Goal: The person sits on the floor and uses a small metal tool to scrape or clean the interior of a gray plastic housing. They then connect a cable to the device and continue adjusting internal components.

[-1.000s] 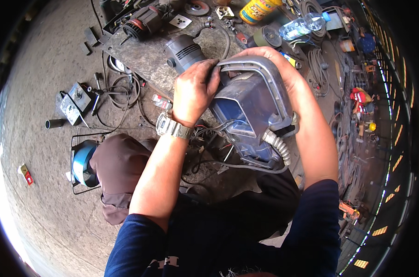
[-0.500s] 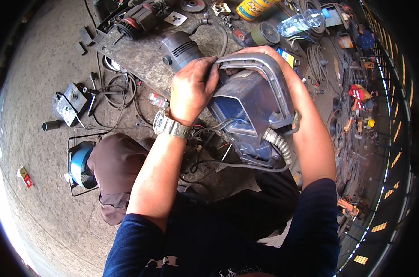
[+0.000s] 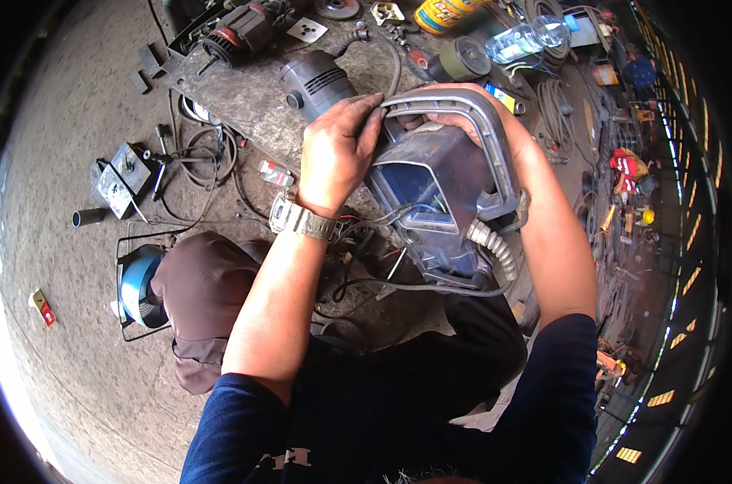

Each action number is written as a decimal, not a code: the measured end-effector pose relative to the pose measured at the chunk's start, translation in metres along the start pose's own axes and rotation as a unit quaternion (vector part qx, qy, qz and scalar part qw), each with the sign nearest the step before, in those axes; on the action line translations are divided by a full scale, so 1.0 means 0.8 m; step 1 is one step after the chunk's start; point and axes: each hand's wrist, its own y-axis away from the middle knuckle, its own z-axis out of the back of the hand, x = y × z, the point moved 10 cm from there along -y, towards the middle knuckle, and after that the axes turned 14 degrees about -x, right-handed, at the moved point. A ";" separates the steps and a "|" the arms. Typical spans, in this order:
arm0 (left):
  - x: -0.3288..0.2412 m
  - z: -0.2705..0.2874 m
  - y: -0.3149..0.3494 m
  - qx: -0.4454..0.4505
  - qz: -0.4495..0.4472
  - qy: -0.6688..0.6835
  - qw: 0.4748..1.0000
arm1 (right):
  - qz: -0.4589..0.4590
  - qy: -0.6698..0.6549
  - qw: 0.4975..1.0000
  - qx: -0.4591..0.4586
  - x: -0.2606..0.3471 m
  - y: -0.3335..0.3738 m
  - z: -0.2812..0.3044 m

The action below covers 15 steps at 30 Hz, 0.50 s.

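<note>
Between my arms is a large grey power tool housing (image 3: 455, 169) with an open, hollow box-shaped end. A curved grey handle (image 3: 495, 137) arches over its right side. My left hand (image 3: 338, 149), with a metal-strapped watch at the wrist, has its fingers closed on the handle's left end. My right hand (image 3: 455, 121) reaches round behind the handle and holds it from the far side; its fingers are partly hidden. Above the housing lies a grey slotted motor body (image 3: 318, 85). A ribbed cable sleeve (image 3: 492, 248) and a dark cable (image 3: 430, 288) hang at the housing's lower end.
A workbench (image 3: 257, 113) carries a motor (image 3: 237, 40), a water bottle (image 3: 531, 39), a yellow container (image 3: 447, 12) and a dark green cylinder (image 3: 460, 60). On the floor at left are cables, a T-shaped wrench (image 3: 161, 165) and a blue round device (image 3: 140, 286) beside brown cloth (image 3: 205, 294).
The handle and housing have shifted slightly to the right and tilted a little. My right forearm has swung outward to the right; my left hand has moved only slightly.
</note>
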 end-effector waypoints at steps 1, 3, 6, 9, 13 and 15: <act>0.000 -0.001 0.000 0.002 0.002 0.002 1.000 | -0.001 0.002 1.000 -0.003 -0.003 0.000 0.003; 0.000 -0.003 -0.001 0.002 0.010 0.004 1.000 | 0.010 -0.002 1.000 -0.002 0.001 0.001 0.001; 0.000 -0.002 -0.001 -0.003 0.017 -0.003 1.000 | 0.030 0.009 1.000 0.000 0.011 0.002 -0.004; 0.000 -0.002 -0.002 -0.010 0.013 -0.001 1.000 | 0.050 0.010 0.999 0.011 0.017 0.001 -0.006; -0.001 -0.004 -0.002 -0.008 0.019 0.002 1.000 | 0.060 0.015 0.998 0.014 0.013 0.001 -0.003; -0.002 -0.003 0.000 -0.006 0.021 0.004 1.000 | 0.056 0.035 0.998 0.005 0.011 0.003 -0.002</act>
